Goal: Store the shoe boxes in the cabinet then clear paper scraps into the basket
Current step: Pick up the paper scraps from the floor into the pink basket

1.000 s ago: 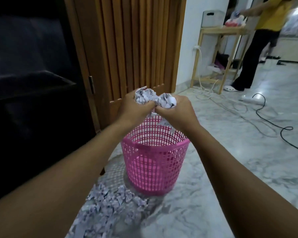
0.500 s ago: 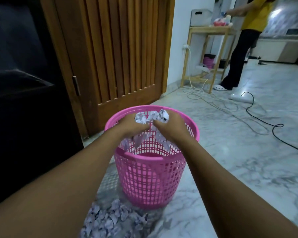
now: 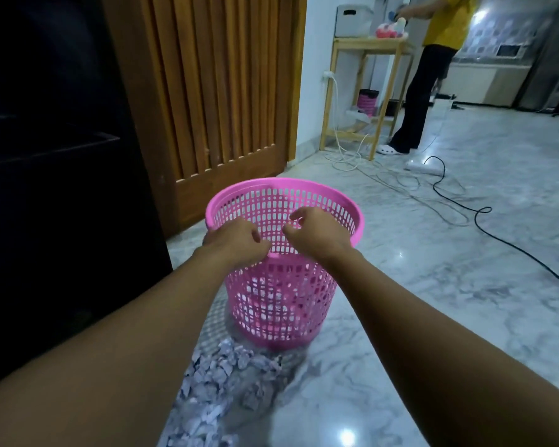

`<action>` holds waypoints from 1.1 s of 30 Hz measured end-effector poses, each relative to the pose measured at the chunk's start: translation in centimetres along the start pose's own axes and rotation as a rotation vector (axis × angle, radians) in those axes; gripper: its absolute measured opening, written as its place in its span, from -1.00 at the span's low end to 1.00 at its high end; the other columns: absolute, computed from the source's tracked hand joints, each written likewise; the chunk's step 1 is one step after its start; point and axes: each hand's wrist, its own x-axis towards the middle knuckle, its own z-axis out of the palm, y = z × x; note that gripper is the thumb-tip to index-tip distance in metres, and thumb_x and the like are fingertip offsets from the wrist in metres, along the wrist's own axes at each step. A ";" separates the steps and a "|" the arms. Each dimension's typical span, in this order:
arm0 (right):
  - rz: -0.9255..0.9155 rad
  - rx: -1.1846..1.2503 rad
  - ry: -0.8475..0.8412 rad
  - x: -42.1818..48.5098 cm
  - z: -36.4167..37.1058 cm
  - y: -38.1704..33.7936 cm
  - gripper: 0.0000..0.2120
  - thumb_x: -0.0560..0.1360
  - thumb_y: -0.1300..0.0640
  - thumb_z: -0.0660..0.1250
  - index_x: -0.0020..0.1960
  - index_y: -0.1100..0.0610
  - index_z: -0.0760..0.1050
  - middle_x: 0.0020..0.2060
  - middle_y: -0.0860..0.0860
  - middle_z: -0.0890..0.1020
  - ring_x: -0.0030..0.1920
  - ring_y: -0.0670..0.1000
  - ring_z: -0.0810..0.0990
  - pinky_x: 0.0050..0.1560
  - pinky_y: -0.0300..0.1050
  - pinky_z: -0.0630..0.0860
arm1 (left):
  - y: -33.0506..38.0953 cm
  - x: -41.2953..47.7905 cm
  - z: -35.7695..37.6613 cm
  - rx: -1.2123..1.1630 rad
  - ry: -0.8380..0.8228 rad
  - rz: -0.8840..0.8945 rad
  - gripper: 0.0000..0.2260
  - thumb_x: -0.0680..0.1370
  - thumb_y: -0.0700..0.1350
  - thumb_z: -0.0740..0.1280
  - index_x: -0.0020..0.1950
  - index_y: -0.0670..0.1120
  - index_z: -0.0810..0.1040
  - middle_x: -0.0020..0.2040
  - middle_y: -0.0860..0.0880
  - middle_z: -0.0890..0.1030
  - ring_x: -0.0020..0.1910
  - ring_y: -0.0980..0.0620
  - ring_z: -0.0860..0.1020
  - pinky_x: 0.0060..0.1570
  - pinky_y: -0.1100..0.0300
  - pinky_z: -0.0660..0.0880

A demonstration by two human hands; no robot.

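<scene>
Lying nearest on the marble floor (image 3: 433,301), loose pile of crumpled grey-white paper scraps (image 3: 221,379): light, soft, scoop by handfuls; beyond, left hand (image 3: 236,241) and right hand (image 3: 317,232) loosely curled, empty, over the round pink plastic lattice basket (image 3: 281,301)

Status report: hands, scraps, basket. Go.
Left hand and right hand open, empty, over pink basket. Some scraps inside. Paper scrap pile on floor in front of it. Nothing in the way.
</scene>
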 end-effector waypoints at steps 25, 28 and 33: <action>0.682 -0.065 -0.189 -30.2 15.1 17.2 -0.47 0.55 -0.16 0.25 0.45 0.01 0.29 0.32 0.11 0.31 0.34 0.15 0.32 0.22 0.08 0.39 | -5.5 -17.8 17.4 0.054 -0.193 -0.041 -0.52 0.57 0.21 0.24 0.44 0.05 0.39 0.40 -0.04 0.45 0.32 -0.12 0.45 0.22 -0.01 0.44; 0.627 0.006 -0.159 -31.0 15.9 18.3 -0.67 0.59 -0.02 0.23 0.31 0.05 0.44 0.21 0.10 0.38 0.22 0.15 0.41 0.08 0.03 0.46 | -6.4 -19.7 18.4 0.147 -0.228 -0.051 -0.43 0.54 0.30 0.23 0.45 0.03 0.37 0.40 -0.06 0.44 0.35 -0.12 0.43 0.24 -0.04 0.44; 0.523 0.177 -0.145 -29.8 16.4 18.7 -0.78 0.61 0.09 0.19 0.08 0.17 0.56 0.02 0.13 0.54 0.02 0.15 0.55 -0.07 -0.06 0.41 | -8.3 -23.5 20.4 0.331 -0.395 -0.008 -0.27 0.43 0.49 0.15 0.46 0.06 0.33 0.37 -0.02 0.45 0.31 -0.10 0.46 0.22 -0.01 0.44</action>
